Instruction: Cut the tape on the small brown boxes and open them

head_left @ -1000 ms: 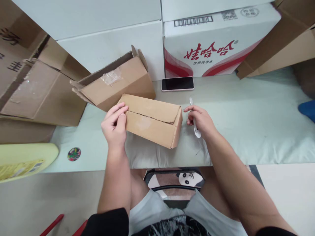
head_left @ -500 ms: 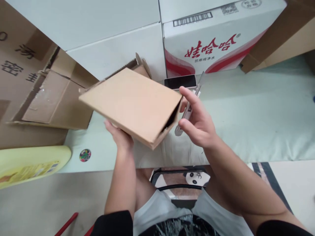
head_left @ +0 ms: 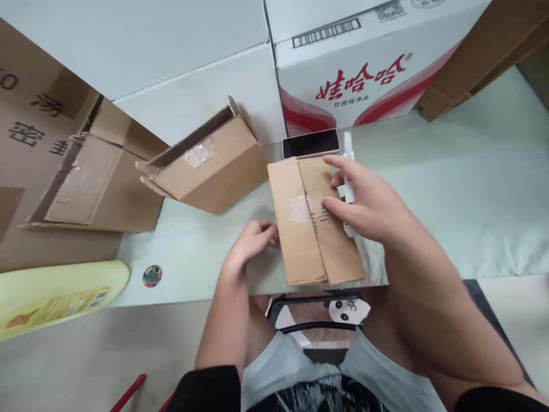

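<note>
A small closed cardboard box (head_left: 300, 246) lies on the cloth-covered table in front of me. A flap seam runs down its top, with a piece of clear tape across it. My left hand (head_left: 256, 241) is closed at the box's left edge, its fingertips curled against the side. My right hand (head_left: 364, 197) grips a whitish utility knife (head_left: 349, 191), partly hidden behind the fingers. Its thumb and index finger reach over the right part of the box top. Whether the blade is out I cannot tell.
An opened cardboard box (head_left: 218, 171) stands tilted at the left, near another open box (head_left: 98, 183). Behind are a phone (head_left: 311, 143) and a white carton with red print (head_left: 364, 86). A yellow bottle (head_left: 64, 294) and round sticker (head_left: 152, 276) are front left.
The small box has come down from my hands onto the table, turned so its taped seam faces up. My left hand moved right to its side. The knife now stands more upright in my right hand.
</note>
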`<state>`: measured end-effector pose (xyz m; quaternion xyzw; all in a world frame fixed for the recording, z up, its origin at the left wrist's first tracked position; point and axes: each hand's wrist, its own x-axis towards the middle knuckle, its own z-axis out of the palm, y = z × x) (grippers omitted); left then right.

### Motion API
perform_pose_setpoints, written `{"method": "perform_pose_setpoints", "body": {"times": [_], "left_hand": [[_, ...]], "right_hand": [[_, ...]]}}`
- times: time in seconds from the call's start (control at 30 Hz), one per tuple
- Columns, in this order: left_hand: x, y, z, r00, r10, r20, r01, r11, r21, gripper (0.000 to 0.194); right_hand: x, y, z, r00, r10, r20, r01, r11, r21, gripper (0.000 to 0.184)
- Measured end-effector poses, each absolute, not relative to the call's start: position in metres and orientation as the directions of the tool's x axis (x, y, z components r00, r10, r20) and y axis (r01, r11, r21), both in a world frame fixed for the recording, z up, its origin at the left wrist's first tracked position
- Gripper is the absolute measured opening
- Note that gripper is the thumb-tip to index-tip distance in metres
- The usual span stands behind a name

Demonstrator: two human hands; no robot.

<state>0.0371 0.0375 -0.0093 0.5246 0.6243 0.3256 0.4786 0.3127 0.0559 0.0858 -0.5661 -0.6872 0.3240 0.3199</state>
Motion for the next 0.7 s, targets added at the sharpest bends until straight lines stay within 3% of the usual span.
{"method": "perform_pose_setpoints", "body": {"times": [0.1,0.17,0.2,0.33,0.4,0.47,0.6,0.7], "left_hand": [[0.041,0.039,0.001,-0.001,0.982,0.191,0.343,-0.179,0.922,0.067],[0.045,0.039,0.009,0.169,0.879,0.447,0.374,-0.477,0.796,0.063],[0.047,0.038,0.012,0.253,0.833,0.492,0.402,-0.553,0.730,0.056],[0.052,0.035,0.018,0.373,0.800,0.470,0.506,-0.601,0.619,0.043],[0.053,0.035,0.019,0.376,0.812,0.447,0.525,-0.584,0.619,0.044],[0.053,0.034,0.020,0.377,0.811,0.448,0.523,-0.586,0.619,0.044],[0.062,0.026,0.027,0.359,0.825,0.436,0.545,-0.565,0.619,0.042],[0.078,0.015,0.030,0.308,0.852,0.423,0.597,-0.519,0.612,0.041]], "right_hand": [[0.307,0.056,0.081,-0.227,0.970,0.084,0.532,0.196,-0.824,0.063],[0.305,0.057,0.078,-0.208,0.975,0.084,0.486,0.177,-0.856,0.059],[0.305,0.057,0.077,-0.163,0.983,0.081,0.451,0.148,-0.880,0.057],[0.315,0.061,0.079,0.135,0.986,0.101,0.064,0.093,-0.994,0.058],[0.322,0.064,0.083,0.253,0.963,0.088,-0.175,0.135,-0.975,0.058],[0.327,0.065,0.089,0.332,0.941,0.063,-0.305,0.170,-0.937,0.052],[0.322,0.053,0.101,0.273,0.957,0.093,-0.295,0.175,-0.939,0.014],[0.310,0.041,0.109,0.080,0.992,0.100,-0.260,0.118,-0.958,0.029]]}}
